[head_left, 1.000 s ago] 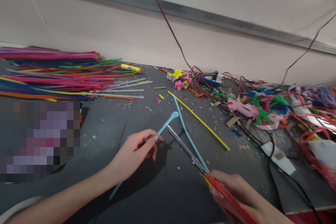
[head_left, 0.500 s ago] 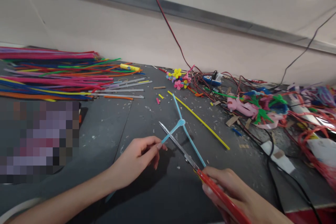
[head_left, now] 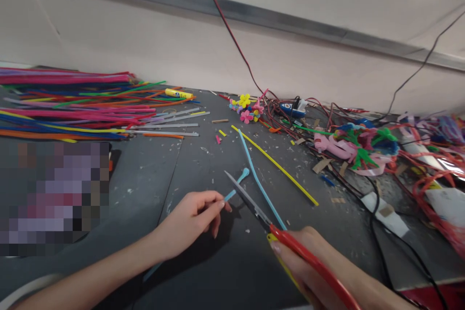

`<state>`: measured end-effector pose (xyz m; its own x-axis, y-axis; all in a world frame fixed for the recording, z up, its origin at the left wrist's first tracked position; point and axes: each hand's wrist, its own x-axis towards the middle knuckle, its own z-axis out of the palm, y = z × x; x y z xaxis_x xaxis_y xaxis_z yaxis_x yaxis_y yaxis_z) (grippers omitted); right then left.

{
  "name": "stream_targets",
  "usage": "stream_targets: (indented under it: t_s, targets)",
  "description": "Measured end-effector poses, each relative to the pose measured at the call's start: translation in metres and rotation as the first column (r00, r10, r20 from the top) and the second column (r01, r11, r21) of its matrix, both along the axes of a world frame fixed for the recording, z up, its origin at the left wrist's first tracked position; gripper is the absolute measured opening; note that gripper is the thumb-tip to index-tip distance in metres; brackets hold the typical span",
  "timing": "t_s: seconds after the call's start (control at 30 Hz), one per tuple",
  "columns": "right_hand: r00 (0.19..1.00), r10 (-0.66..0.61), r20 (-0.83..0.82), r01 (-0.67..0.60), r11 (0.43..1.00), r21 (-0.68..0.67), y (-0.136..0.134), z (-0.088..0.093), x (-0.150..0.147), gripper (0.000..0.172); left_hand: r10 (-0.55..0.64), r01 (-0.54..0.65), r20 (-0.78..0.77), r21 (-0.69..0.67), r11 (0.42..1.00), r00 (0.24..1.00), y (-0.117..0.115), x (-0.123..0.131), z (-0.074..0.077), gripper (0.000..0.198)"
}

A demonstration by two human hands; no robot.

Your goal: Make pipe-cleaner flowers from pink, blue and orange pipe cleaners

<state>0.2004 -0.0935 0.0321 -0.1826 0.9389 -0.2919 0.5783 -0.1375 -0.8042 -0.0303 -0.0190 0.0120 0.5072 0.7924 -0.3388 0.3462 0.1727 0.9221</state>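
Note:
My left hand pinches a light blue pipe cleaner whose far end is bent into a small loop; its tail runs back under my wrist. My right hand grips red-handled scissors, the blades nearly closed and lying across the blue pipe cleaner just past my left fingertips. A second long light blue pipe cleaner lies on the dark table beside the blades. A yellow pipe cleaner lies diagonally beyond it.
A big heap of coloured pipe cleaners fills the back left. Small pipe-cleaner flowers, a yellow glue tube, tangled cables and finished pink and green figures crowd the back right. A blurred patch sits at left.
The scissor blades have come down across the blue pipe cleaner and drawn closer together. The looped end has dropped lower and nearer my left hand.

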Motion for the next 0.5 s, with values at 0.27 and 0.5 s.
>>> stream_targets:
  t_s: [0.27, 0.5]
  targets:
    - [0.884, -0.069, 0.462, -0.024, 0.981, 0.192, 0.003, 0.014, 0.028, 0.037, -0.035, 0.035, 0.034, -0.004, 0.999, 0.999, 0.001, 0.001, 0.005, 0.028]
    - [0.392, -0.343, 0.853, 0.060, 0.935, 0.348, 0.023, -0.015, 0.123, 0.040, -0.099, 0.133, -0.120, 0.323, 0.937, 0.988, 0.000, -0.005, -0.003, 0.026]
